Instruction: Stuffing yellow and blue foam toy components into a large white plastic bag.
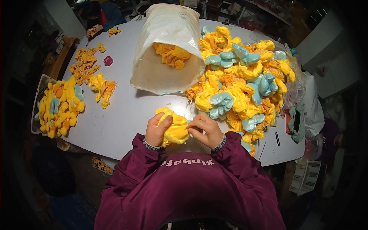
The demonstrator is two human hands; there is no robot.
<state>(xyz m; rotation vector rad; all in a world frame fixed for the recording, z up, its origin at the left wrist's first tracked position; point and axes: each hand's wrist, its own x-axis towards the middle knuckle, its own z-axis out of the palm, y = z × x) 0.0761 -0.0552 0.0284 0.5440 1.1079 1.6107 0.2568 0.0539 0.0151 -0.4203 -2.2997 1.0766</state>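
A yellow plush piece (177, 129), looking like an unstuffed soft-toy skin, is held just above the table's near edge. My left hand (156, 130) grips its left side, thumb lying over the top. At its right edge my right hand (205, 130) pinches with thumb and forefinger; a small pale blue bit shows at the fingertips, too small to name. Right of my hands rises a big heap of yellow plush skins (239, 99) with shiny light blue parts among them. Beyond my hands a white sack (168, 28) lies with its mouth toward me, yellow-orange plush pieces (172, 54) inside.
At the left, a white basket (35, 122) holds yellow plush pieces. More plush scraps (83, 65) and a small red round object (108, 60) lie on the white table (122, 115). Black snips (277, 138) rest at the right edge. Far left, another person (101, 17) handles a yellow piece.
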